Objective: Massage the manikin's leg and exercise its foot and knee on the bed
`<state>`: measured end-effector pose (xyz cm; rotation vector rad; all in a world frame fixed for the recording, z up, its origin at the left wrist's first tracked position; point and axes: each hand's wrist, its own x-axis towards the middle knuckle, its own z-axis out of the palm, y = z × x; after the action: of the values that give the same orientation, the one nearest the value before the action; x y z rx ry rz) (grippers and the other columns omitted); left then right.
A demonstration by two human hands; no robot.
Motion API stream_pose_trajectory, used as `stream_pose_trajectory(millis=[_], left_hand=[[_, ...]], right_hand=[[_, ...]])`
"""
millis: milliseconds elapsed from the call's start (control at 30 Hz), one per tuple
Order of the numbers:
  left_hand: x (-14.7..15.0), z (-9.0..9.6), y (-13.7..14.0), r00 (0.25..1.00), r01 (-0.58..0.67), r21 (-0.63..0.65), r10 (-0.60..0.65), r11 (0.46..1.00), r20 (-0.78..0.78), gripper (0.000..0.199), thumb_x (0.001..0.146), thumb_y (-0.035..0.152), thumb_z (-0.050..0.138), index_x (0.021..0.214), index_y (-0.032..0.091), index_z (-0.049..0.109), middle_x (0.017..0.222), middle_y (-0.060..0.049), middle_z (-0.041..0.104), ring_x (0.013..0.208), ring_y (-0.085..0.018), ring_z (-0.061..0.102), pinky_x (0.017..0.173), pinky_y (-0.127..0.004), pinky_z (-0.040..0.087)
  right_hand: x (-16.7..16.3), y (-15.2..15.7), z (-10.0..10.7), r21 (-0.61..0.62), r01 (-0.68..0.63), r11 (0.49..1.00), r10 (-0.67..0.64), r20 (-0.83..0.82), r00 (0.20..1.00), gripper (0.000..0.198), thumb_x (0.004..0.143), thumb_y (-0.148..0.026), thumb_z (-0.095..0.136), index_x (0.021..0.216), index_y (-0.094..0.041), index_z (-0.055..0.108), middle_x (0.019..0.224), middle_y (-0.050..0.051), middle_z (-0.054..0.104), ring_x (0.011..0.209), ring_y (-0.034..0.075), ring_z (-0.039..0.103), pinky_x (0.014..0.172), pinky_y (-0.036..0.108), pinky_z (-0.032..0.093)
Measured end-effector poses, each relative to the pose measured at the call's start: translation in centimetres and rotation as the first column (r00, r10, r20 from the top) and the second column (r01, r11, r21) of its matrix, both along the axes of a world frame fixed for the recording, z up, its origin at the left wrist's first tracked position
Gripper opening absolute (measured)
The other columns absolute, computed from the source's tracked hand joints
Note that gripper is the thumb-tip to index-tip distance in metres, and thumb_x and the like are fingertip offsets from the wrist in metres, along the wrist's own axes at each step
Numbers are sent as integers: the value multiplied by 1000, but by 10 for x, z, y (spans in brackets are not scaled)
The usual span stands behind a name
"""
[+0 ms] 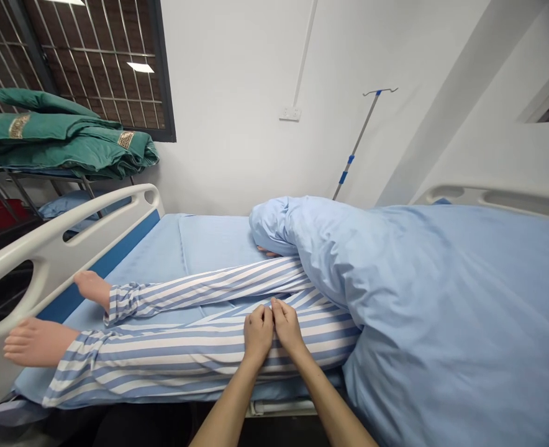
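Side by side on the nearer thigh, my left hand (258,330) and my right hand (286,326) have their fingers curled in, almost touching each other. What lies inside the fingers, if anything, is hidden. Blue-and-white striped trousers (172,354) cover both legs of a lying figure that looks like a manikin. Its bare feet, the near foot (41,343) and the far foot (92,288), point left. A light blue quilt (423,298) is folded back over the upper body, and a few fingers (268,251) show from under its edge.
The bed has a pale footboard (111,208) at left and a headboard (498,197) at right. An IV pole (361,136) stands behind the bed. Folded green bedding (69,136) is piled on a rack beneath a barred window (92,56). A wall socket (290,113) sits above.
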<state>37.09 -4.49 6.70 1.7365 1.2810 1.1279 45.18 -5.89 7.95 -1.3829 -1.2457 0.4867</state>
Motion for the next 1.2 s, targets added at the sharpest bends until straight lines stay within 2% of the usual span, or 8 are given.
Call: stream_pose_trajectory(millis=[167,433,700,800,933,1033,1100,1200], left_hand=[[1,0,-1,1000,-1,2,1,1000,-16,32,83,29,35,52,19,34,50,3,39,53,-11,36,55,-24,22],[1,0,-2,1000,5,2,-5,1000,-28,33,82,30,35,51,19,33,49,4,36,52,-10,34,55,-24,22],[5,5,5,999,32,-50,-33,998,-7,34,80,31,37,49,18,32,47,5,34,52,-9,33,54,-24,20],[13,19,9,995,53,-78,-45,996,92,35,79,32,38,48,18,31,47,5,32,51,-8,31,52,-23,21],[28,37,9,936,131,-136,-77,982,344,34,77,35,39,48,19,32,45,6,31,47,-8,31,50,-23,24],[39,35,7,902,140,-161,-59,977,427,33,76,34,40,49,20,30,46,6,30,47,-8,30,49,-23,26],[42,25,5,936,91,-163,-29,982,351,32,77,33,40,50,20,31,47,5,32,49,-8,32,51,-23,26],[44,8,2,990,31,-98,-17,995,138,31,80,32,36,53,19,34,50,4,37,52,-10,34,55,-24,25]], right_hand=[[9,-7,22,28,-31,999,26,164,986,38,87,-40,38,56,-19,36,48,-6,33,47,9,32,48,23,25],[19,-8,-8,19,45,999,-48,178,983,40,87,-43,38,53,-20,37,48,-5,36,48,10,34,49,24,25],[21,-9,-8,10,91,996,-91,110,990,41,88,-44,35,55,-20,35,48,-5,35,48,10,34,49,24,25],[23,-9,-10,12,85,996,-86,71,994,41,88,-45,34,56,-20,37,49,-5,36,48,10,35,49,24,26],[27,-8,-11,30,59,998,-59,7,998,41,87,-47,33,57,-19,38,51,-4,37,50,11,35,49,24,28],[28,-9,-10,42,59,997,-58,-36,998,40,86,-48,34,58,-19,40,52,-4,38,51,11,36,49,24,29],[28,-10,-9,43,74,996,-72,-56,996,40,86,-47,35,58,-19,40,52,-3,39,51,11,36,50,24,31],[27,-11,-9,46,91,995,-87,-71,994,39,85,-46,36,57,-19,41,53,-2,41,53,11,38,50,23,32]])
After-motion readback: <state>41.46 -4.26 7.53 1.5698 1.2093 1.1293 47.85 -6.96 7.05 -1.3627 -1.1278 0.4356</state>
